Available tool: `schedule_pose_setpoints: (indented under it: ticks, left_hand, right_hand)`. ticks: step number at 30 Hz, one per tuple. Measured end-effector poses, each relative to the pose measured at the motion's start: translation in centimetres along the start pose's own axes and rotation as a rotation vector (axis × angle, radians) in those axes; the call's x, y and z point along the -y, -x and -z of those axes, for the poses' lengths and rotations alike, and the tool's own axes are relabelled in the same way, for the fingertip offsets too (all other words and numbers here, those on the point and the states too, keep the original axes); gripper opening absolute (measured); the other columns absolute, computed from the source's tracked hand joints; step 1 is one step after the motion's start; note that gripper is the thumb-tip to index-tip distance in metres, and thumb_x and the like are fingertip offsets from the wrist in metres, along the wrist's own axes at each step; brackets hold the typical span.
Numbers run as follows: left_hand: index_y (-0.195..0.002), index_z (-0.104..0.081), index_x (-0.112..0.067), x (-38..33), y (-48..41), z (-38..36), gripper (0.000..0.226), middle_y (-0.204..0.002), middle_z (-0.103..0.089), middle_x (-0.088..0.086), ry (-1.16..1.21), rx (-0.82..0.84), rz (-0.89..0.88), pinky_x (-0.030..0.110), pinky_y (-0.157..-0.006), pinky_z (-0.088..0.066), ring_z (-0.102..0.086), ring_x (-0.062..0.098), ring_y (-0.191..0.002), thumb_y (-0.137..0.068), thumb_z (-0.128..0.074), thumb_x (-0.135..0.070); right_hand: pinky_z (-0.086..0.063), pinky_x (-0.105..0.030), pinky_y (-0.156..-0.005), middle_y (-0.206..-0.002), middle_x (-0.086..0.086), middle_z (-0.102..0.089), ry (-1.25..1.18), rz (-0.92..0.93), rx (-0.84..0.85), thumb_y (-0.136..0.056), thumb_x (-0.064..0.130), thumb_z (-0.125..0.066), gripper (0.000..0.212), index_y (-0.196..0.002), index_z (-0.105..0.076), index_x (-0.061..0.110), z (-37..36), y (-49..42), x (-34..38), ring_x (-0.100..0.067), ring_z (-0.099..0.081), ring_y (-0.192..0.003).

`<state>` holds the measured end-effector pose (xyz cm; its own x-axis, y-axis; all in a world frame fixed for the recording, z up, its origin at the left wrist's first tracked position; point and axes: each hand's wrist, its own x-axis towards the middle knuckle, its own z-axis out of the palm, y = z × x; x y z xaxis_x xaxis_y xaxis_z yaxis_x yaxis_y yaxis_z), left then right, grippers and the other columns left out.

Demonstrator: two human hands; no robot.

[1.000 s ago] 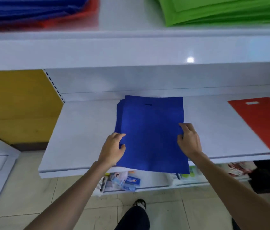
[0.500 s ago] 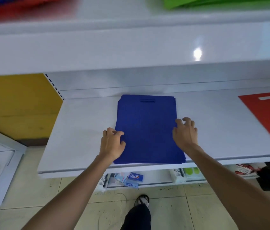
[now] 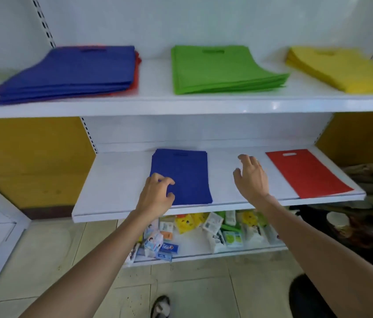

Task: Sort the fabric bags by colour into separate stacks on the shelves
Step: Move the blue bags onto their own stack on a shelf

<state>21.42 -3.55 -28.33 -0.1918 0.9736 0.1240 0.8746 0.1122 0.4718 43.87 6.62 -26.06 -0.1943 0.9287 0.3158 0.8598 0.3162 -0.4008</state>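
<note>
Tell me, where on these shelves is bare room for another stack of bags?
Two patches on the middle shelf: left of the blue stack, and between it and the red bag, under the right hand. The top shelf is crowded: blue-and-red pile, green pile, yellow pile, narrow gaps.

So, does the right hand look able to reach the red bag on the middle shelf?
Probably yes. The right hand hovers open over the bare middle shelf, just left of the red bag, which lies flat and uncovered on that shelf. Nothing stands between them.
</note>
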Motion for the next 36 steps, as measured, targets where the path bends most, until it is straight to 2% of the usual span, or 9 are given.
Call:
schedule_pose_setpoints:
  ticks: [5,12,17,22,27,30,32,34,36]
  left_hand:
    - [-0.122,-0.056,-0.014,-2.9,0.4,7.0,0.032,-0.123,-0.043,0.003,-0.012,-0.188,-0.152,0.021,-0.092,-0.037,-0.04,0.018,-0.117,-0.09,-0.053,-0.014]
    - [-0.107,-0.064,-0.01,-3.8,-2.1,17.7,0.027,-0.112,-0.051,0.006,0.03,-0.503,-0.257,0.021,-0.09,-0.034,-0.047,0.02,-0.109,-0.081,-0.058,-0.006]
    - [-0.108,-0.064,-0.013,1.5,-4.9,24.5,0.025,-0.112,-0.051,0.004,-0.025,-0.579,-0.208,0.019,-0.087,-0.032,-0.047,0.018,-0.107,-0.084,-0.057,-0.009]
    - [-0.112,-0.062,-0.014,9.4,-9.1,29.9,0.025,-0.115,-0.05,0.009,-0.106,-0.562,-0.003,0.029,-0.092,-0.035,-0.046,0.025,-0.11,-0.088,-0.054,-0.014]
    - [-0.103,-0.064,-0.011,16.2,-13.8,32.7,0.027,-0.107,-0.063,0.012,-0.097,-0.305,0.369,0.032,-0.086,-0.041,-0.055,0.032,-0.105,-0.095,-0.046,-0.029]
    - [-0.098,-0.068,-0.004,18.5,-15.5,32.0,0.038,-0.101,-0.067,0.012,-0.047,-0.27,0.42,0.033,-0.079,-0.047,-0.061,0.032,-0.095,-0.092,-0.051,-0.037]
    - [-0.095,-0.07,-0.005,19.3,-16.2,31.4,0.035,-0.096,-0.069,0.013,-0.018,-0.336,0.415,0.031,-0.07,-0.045,-0.062,0.03,-0.087,-0.089,-0.055,-0.036]
    - [-0.1,-0.068,-0.006,19.8,-16.7,31.1,0.029,-0.1,-0.068,0.01,0.041,-0.401,0.385,0.03,-0.072,-0.043,-0.062,0.027,-0.091,-0.089,-0.058,-0.031]
    - [-0.11,-0.064,-0.007,19.8,-16.8,31.1,0.029,-0.106,-0.065,0.007,0.054,-0.465,0.327,0.028,-0.079,-0.042,-0.06,0.024,-0.099,-0.088,-0.061,-0.025]
  right_hand:
    - [-0.046,-0.036,-0.058,-0.121,-0.012,-0.051,-0.123,0.195,-0.25,-0.086,0.002,-0.047,0.03,-0.115,-0.053,0.003,6.7,-1.2,4.8,-0.033,-0.059,-0.092]
    - [-0.038,-0.033,-0.054,-0.112,-0.016,-0.054,-0.221,0.389,-0.442,-0.082,-0.001,-0.048,0.032,-0.113,-0.055,0.001,10.7,-6.4,14.7,-0.035,-0.056,-0.08]
    - [-0.042,-0.037,-0.058,-0.114,-0.015,-0.054,-0.236,0.423,-0.408,-0.083,0.002,-0.049,0.033,-0.116,-0.053,0.002,9.1,-10.9,21.0,-0.035,-0.057,-0.086]
    - [-0.037,-0.03,-0.067,-0.115,-0.011,-0.056,-0.209,0.394,-0.271,-0.088,0.011,-0.049,0.027,-0.114,-0.053,0.005,5.7,-16.1,25.9,-0.031,-0.057,-0.095]
    - [-0.039,-0.033,-0.072,-0.097,-0.02,-0.063,-0.127,0.222,0.113,-0.094,0.03,-0.047,0.03,-0.079,-0.057,0.006,1.3,-21.2,29.9,-0.035,-0.057,-0.095]
    - [-0.037,-0.032,-0.074,-0.094,-0.019,-0.058,-0.197,0.076,0.151,-0.094,0.037,-0.046,0.036,-0.071,-0.048,0.009,-1.4,-23.5,31.2,-0.036,-0.056,-0.101]
    - [-0.041,-0.033,-0.079,-0.105,-0.019,-0.059,-0.189,-0.041,0.127,-0.093,0.042,-0.047,0.039,-0.089,-0.058,0.005,-2.9,-24.4,31.7,-0.036,-0.055,-0.106]
    - [-0.042,-0.036,-0.086,-0.116,-0.018,-0.058,-0.111,-0.099,0.086,-0.092,0.043,-0.047,0.044,-0.111,-0.058,0.004,-3.8,-24.5,31.9,-0.035,-0.054,-0.109]
    - [-0.042,-0.035,-0.083,-0.115,-0.016,-0.059,-0.087,-0.092,0.035,-0.092,0.04,-0.049,0.041,-0.11,-0.059,0.005,-4.2,-24.5,32.1,-0.034,-0.055,-0.106]
